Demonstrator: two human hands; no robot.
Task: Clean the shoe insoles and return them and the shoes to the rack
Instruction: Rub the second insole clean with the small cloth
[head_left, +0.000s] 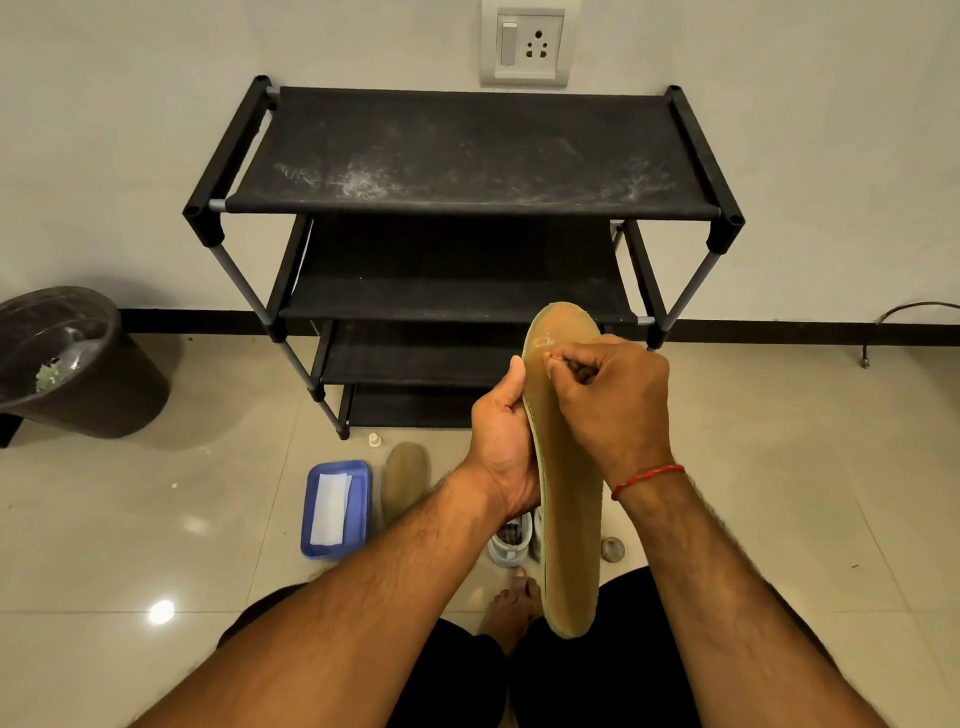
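A person sits on the glossy beige tiled floor (779, 467) facing a black fabric-and-tube shoe rack (467, 150) that stands against a pale wall (130, 156). The left hand (501, 441) grips a long tan foam insole (569, 519) by its edge, thumb up along one side. It holds the insole on end with the toe uppermost, probably so the worn face turns toward the eyes and the other hand. The right hand (613, 395) is bunched near the toe end, its fingers (558, 364) drawn narrowly together against the insole's surface. They seem to be picking or scraping at a mark there; whether they pinch some small bit cannot be told.

A second tan insole (405, 478) lies flat on the floor beside a shallow blue plastic tray (359, 499) holding a white folded sheet (331, 509), likely a wipe kept within reach. A pair of pale grey-white shoes (511, 543) sits under the wrists, mostly hidden. No shoe or insole shows on the rack's shelves, and its top one is streaked with whitish dust, so returning things looks some way off.

A dark brown plastic bin (104, 384) with scraps inside stands to the left, and a white switch-and-socket plate (530, 44) sits on the wall above the rack.
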